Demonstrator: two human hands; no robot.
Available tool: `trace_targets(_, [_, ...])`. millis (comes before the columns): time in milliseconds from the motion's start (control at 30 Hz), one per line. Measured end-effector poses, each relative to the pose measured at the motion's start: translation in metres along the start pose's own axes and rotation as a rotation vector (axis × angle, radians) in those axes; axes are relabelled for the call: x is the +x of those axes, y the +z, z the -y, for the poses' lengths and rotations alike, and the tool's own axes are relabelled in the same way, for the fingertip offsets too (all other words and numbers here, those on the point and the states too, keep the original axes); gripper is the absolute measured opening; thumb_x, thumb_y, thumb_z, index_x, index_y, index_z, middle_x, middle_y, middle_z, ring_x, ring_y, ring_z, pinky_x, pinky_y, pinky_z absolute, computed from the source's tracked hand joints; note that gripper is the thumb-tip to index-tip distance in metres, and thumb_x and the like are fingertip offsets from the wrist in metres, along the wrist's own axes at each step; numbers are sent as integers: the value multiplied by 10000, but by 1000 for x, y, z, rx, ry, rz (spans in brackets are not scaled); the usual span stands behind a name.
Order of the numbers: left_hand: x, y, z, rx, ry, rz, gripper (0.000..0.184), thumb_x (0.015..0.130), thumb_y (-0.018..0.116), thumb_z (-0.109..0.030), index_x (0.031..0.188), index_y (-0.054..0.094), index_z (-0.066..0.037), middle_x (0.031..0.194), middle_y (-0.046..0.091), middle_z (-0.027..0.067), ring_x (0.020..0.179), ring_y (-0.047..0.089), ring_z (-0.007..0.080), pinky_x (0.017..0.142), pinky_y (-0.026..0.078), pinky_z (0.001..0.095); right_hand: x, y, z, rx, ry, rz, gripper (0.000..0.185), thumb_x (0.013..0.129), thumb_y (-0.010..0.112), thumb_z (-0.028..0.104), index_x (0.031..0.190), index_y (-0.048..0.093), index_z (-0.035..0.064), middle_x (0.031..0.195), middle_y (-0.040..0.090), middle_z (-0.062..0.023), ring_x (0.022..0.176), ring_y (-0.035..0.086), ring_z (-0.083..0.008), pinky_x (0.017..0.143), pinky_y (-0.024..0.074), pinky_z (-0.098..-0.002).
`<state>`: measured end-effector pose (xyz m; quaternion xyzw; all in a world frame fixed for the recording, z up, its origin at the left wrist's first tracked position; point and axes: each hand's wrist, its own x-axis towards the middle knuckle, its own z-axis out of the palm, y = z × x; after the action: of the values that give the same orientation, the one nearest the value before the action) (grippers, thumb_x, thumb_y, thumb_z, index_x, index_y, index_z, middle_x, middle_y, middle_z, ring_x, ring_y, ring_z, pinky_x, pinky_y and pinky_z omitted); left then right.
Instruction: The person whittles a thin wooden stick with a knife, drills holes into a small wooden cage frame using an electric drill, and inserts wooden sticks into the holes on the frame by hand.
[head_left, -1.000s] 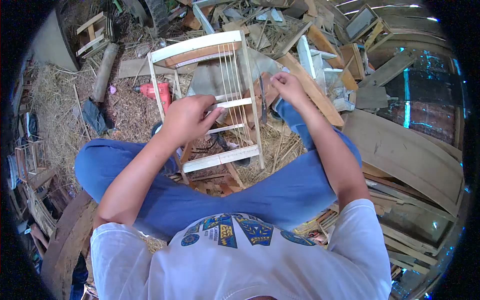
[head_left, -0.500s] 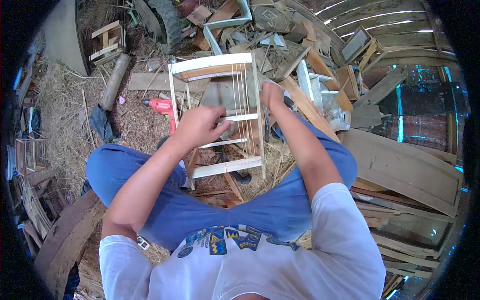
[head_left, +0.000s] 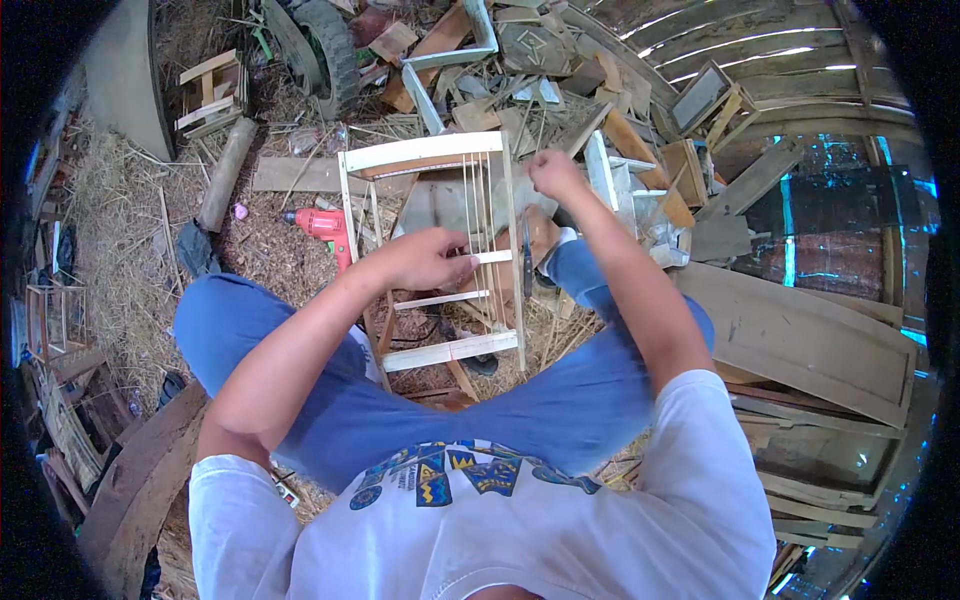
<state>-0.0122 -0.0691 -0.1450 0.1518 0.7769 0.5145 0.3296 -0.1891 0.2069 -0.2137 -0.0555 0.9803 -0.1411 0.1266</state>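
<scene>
A small light-wood frame [head_left: 430,155] with upright posts and several crossbars stands between my bent legs. Thin pale strands [head_left: 477,205] run lengthwise along its right side. My left hand [head_left: 435,260] is closed around the middle crossbar [head_left: 492,257], with the fingers beside the strands. Off the right post, my right hand [head_left: 558,175] is raised with its fingers curled together; whatever they may hold is too small to make out. Below that hand, my bare foot [head_left: 540,232] rests near the frame's right post.
A red power drill [head_left: 318,222] lies on the straw-covered ground left of the frame. Wood scraps and a white angled frame [head_left: 425,90] pile up ahead. A tire [head_left: 335,60] stands at the upper left. Large panels [head_left: 800,335] are stacked on my right.
My right hand has moved away from the right post, up and to the right. The frame appears slightly lower in view, and my left hand stays at the middle crossbar.
</scene>
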Motion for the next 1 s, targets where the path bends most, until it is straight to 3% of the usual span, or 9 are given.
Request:
trace_targets(67, [11,7,15,-44,26,-5,442,965,611,-450,1024,669,-16,807,669,121,742,625,239,682,490,389,-8,-35,4,507,52,95,173,899,635,170,934,686,8,798,701,-129,750,700,-219,660,552,-365])
trace_targets(100, [15,9,21,-87,40,-9,480,970,614,-492,1043,674,-21,820,661,69,734,583,162,659,475,342,-19,-57,15,507,46,83,173,899,635,170,934,686,8,798,701,-129,750,700,-219,660,552,-365])
trace_targets(167, [18,3,17,-129,-25,25,494,959,625,-508,1050,677,-25,843,665,56,734,574,151,654,470,327,-57,-100,45,737,63,47,141,972,606,143,1002,643,11,806,656,-62,707,654,-118,601,526,-273])
trace_targets(233, [17,-9,3,-141,-176,53,515,934,650,-530,1069,676,-33,894,675,43,744,549,126,640,455,283,-84,-127,62,814,49,43,164,995,594,159,1057,632,12,862,652,-56,743,662,-126,651,539,-271])
trace_targets(500, [8,-2,3,-163,-93,-318,441,939,661,-448,1086,658,-32,917,698,69,746,624,175,667,501,322,-136,-152,85,935,-192,-133,170,1007,608,152,1072,611,-5,932,651,-58,801,701,-155,716,566,-284])
trace_targets(567, [-11,4,-18,173,1,-691,390,891,708,-394,974,667,-15,840,685,122,683,638,234,609,504,380,-136,-154,86,1020,-232,-180,172,1011,607,162,1064,614,-1,915,654,-56,801,705,-160,718,570,-284])
trace_targets(700, [-24,11,-40,94,443,-815,232,914,684,-242,967,656,-17,785,641,136,674,635,274,620,502,376,-139,-148,91,1135,-224,-115,168,1011,609,167,1065,618,8,900,655,-45,807,706,-162,723,569,-282])
trace_targets(800, [-27,9,-45,163,565,-704,179,922,666,-190,960,655,-15,788,644,135,688,634,263,622,495,369,-138,-139,96,1201,-191,-76,167,1010,612,169,1072,621,14,905,663,-44,821,707,-162,729,567,-279])
trace_targets(1000, [-20,13,-47,56,324,-644,168,958,649,-166,941,644,1,776,627,106,717,592,171,660,477,330,-128,-134,97,1249,-168,-37,165,993,627,140,1099,628,15,932,680,-62,842,707,-173,762,568,-299])
